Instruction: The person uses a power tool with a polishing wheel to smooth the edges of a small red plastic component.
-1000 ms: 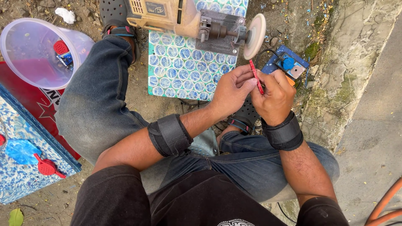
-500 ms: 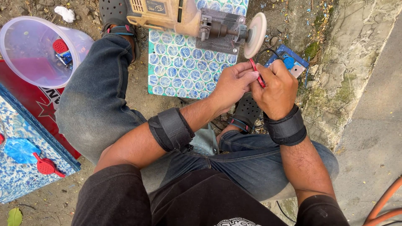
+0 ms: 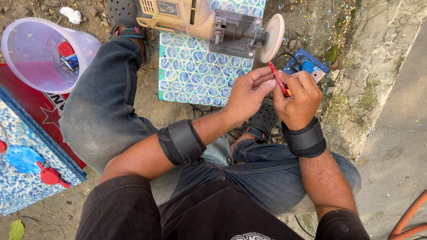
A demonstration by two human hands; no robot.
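Observation:
My left hand (image 3: 247, 92) and my right hand (image 3: 298, 98) meet in front of me, both pinching a thin flat red plastic piece (image 3: 278, 78). Its upper end points toward a round pale buffing wheel (image 3: 272, 38) on a tan electric drill (image 3: 187, 17), which is clamped on a board tiled with blue and green bottle caps (image 3: 195, 71). The piece sits just below the wheel; whether they touch I cannot tell. Black wrist bands wrap my right wrist and my left forearm.
A clear plastic bucket (image 3: 35, 55) with small red and blue bits stands at the upper left. A blue speckled slab (image 3: 22, 178) with red pieces lies at the left. A blue switch box (image 3: 306, 66) sits beside a concrete curb (image 3: 391, 111).
Both hands have stayed together on the red piece near the wheel, shifting only slightly. The drill and bucket have not moved.

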